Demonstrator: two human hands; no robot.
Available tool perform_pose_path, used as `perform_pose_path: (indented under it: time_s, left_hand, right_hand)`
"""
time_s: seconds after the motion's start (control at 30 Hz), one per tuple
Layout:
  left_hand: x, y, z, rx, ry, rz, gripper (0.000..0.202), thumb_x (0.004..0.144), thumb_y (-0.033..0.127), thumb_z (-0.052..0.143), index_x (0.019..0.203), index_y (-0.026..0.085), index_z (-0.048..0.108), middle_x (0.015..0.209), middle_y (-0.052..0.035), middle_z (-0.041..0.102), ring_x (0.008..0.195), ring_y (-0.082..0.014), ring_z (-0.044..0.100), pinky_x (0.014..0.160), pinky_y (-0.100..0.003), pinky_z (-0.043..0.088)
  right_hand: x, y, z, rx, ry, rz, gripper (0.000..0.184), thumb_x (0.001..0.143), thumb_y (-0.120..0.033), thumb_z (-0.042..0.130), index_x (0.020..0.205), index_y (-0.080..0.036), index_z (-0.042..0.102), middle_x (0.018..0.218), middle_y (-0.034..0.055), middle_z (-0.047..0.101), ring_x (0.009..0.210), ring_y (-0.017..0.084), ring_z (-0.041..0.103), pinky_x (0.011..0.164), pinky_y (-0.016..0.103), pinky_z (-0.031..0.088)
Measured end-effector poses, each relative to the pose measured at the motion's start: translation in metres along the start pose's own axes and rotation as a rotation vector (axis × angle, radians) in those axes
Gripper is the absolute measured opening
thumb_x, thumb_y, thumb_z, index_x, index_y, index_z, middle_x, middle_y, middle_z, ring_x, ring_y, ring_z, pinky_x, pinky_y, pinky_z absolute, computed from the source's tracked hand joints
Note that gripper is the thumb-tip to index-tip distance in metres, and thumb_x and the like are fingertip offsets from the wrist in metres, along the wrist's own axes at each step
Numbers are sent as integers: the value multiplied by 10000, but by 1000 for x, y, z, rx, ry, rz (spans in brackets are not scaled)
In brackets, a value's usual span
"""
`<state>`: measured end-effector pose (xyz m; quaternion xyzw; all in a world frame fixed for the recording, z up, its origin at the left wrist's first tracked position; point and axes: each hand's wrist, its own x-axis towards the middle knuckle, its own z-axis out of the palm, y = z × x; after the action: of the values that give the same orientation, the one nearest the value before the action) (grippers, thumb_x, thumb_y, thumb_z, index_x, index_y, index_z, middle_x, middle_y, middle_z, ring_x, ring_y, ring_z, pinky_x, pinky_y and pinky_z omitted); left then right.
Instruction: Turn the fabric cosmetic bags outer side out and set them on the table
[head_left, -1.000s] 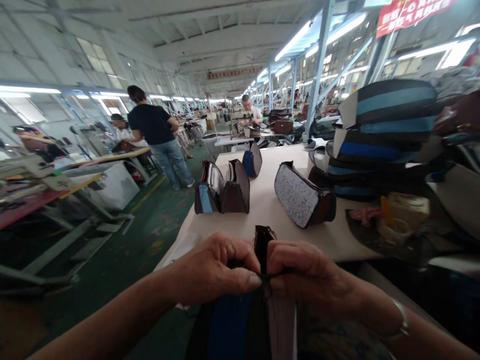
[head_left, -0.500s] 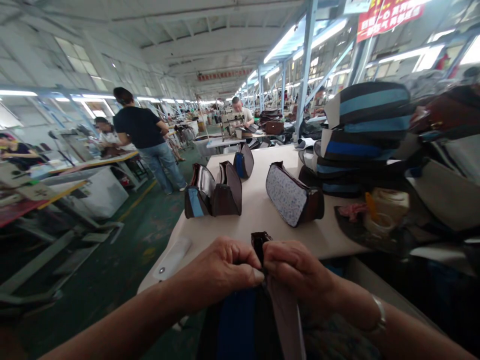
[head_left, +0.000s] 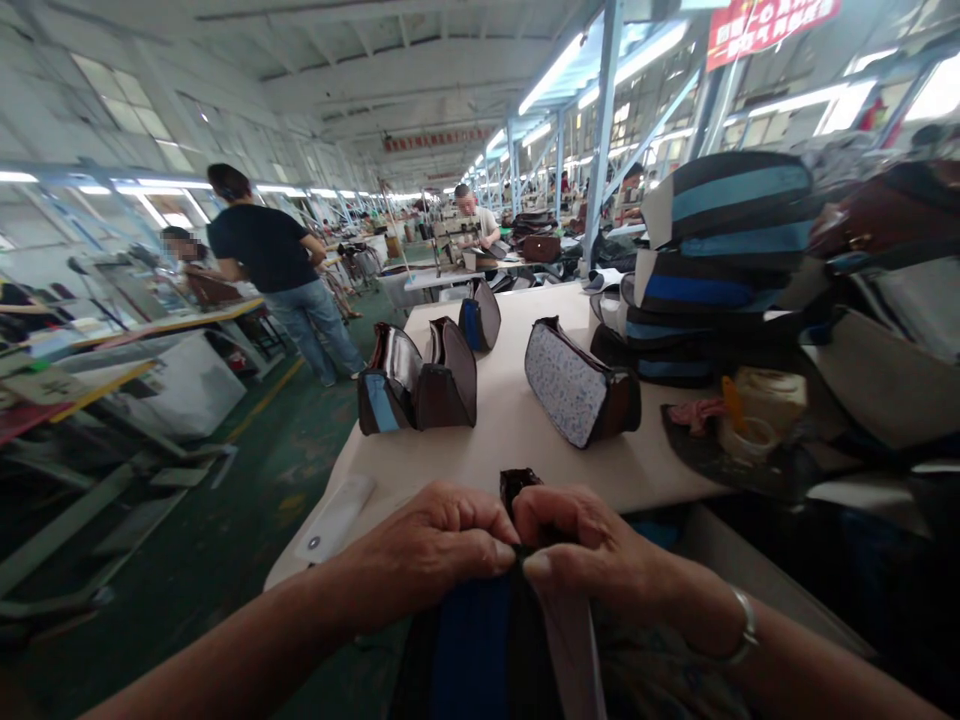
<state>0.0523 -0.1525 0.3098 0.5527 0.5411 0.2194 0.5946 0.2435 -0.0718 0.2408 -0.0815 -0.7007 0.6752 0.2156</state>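
A dark bag with a blue stripe (head_left: 470,650) is in front of me at the lower middle, cut off by the bottom edge. My left hand (head_left: 442,540) pinches its upper edge between thumb and fingers. Right beside it, my right hand (head_left: 592,545), with a bracelet on the wrist, pinches the same edge, the two thumbs nearly meeting. A pale lining panel hangs below my right hand. The dark far end of the bag shows just beyond my fingers. What lies between the fingertips is hidden.
On the pale table (head_left: 495,420) stand a patterned pouch (head_left: 566,385), two brown pouches (head_left: 448,380) side by side and a blue-striped one (head_left: 478,318). Striped bags (head_left: 720,250) are stacked at right, near a glue container (head_left: 754,430). A white device (head_left: 334,520) lies left. A person (head_left: 270,260) stands beyond.
My right hand has turned a little, its thumb now showing along the bag's edge. The left hand keeps its pinch. The whole view has shifted slightly.
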Motion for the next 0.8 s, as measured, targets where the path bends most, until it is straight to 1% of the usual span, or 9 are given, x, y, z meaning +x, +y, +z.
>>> perform_pose_path:
  time_s: [0.1,0.17,0.27,0.37,0.43,0.5,0.6,0.67,0.8]
  left_hand:
    - [1,-3,-1,43,19,-12,180,806,324,597,797,145,606,671,44,443,583,-96,338,530,-245,244]
    - [1,-6,-1,78,50,-11,160,801,306,586,792,148,606,660,48,428,588,-98,337,535,-245,244]
    - [0,-7,-1,74,57,-30,165,788,316,583,781,152,596,639,50,415,577,-99,337,528,-238,244]
    - [-1,-6,0,33,46,-35,191,788,340,593,794,150,598,640,47,416,576,-100,337,525,-235,244]
    - [-2,-7,0,6,42,-26,215,803,361,604,799,146,601,650,44,421,584,-101,335,533,-240,246]
    - [-1,-9,1,15,50,-1,282,811,419,645,770,144,594,655,42,425,594,-100,332,541,-248,242]
    - [1,-10,3,72,107,11,364,772,476,717,712,147,572,641,46,423,596,-98,326,540,-256,231]
    - [3,-11,4,96,148,-15,323,750,431,721,699,150,569,623,51,421,585,-96,322,530,-259,223]
    - [3,-12,3,134,171,-77,154,720,297,632,740,148,599,600,55,428,559,-96,318,512,-268,206]
  right_hand:
    - [2,1,1,24,28,31,285,735,-350,736,708,-157,527,632,-56,405,599,87,342,514,219,252]
    - [3,4,1,33,27,43,244,730,-317,726,714,-147,553,628,-53,408,597,87,342,514,219,246]
    - [2,8,1,168,-28,52,252,780,-333,731,764,-138,573,650,-49,424,596,81,335,526,210,268]
    - [0,13,0,293,-79,15,279,818,-350,754,798,-136,575,682,-42,441,611,77,339,545,202,295]
    - [0,16,0,325,-101,-6,284,828,-354,761,806,-134,582,705,-34,458,629,80,359,559,203,304]
    - [0,19,-1,333,-117,-18,295,840,-374,756,817,-128,594,730,-22,478,653,85,385,572,208,310]
    - [1,22,-1,323,-109,-8,299,857,-383,742,828,-118,606,748,-17,487,665,85,384,575,213,296]
    - [2,23,0,316,-96,9,271,859,-357,737,830,-117,614,744,-20,490,656,82,377,570,214,288]
    - [3,22,2,284,-43,41,225,840,-311,740,806,-122,622,708,-28,494,629,79,380,552,212,281]
